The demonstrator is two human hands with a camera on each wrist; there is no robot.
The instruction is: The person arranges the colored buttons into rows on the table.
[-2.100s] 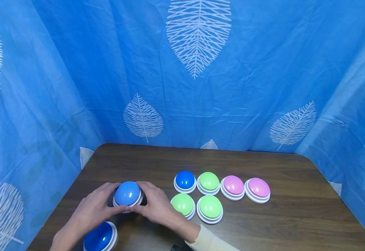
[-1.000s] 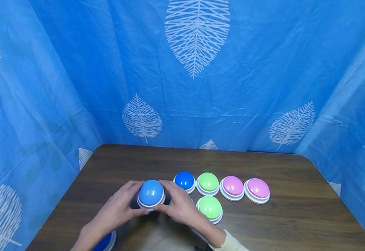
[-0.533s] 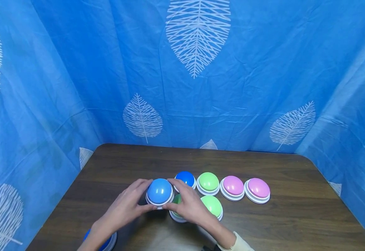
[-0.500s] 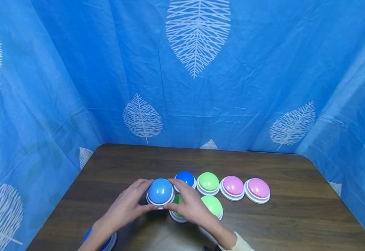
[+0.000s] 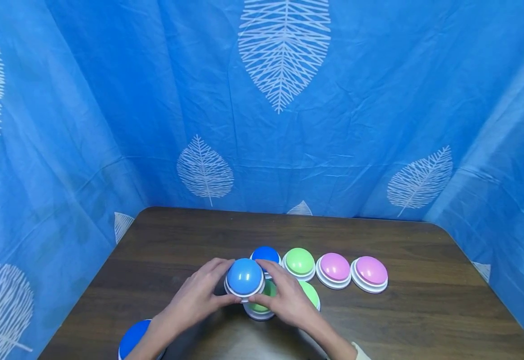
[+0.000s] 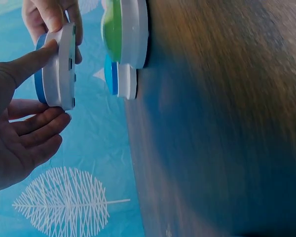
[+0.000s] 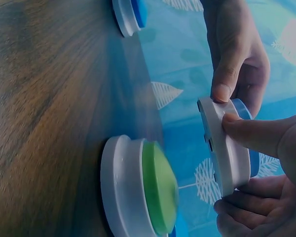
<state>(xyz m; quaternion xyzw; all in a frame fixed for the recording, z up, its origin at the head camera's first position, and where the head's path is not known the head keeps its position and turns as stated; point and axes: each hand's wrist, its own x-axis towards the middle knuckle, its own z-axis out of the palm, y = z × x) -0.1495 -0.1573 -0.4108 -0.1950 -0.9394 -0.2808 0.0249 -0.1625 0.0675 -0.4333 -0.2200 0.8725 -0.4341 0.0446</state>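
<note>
A light blue domed push button on a white round base is held between both hands. My left hand grips the base's left side, thumb at the front edge. My right hand grips the opposite side the same way. Both wrist views show the button's underside raised off the table. Below and just right of it in the head view is a green push button, partly hidden by the right hand. Another green button is half covered by that hand. A dark blue button lies right behind.
Along the back row stand a green button and two pink buttons, one beside the other. Another dark blue button sits at the front left, partly behind the left forearm. Blue leaf-print curtains surround the dark wooden table.
Both hands have carried the light blue button rightward from the left side of the table to over the front-left green button, which it now overlaps. The other buttons stay where they were.
</note>
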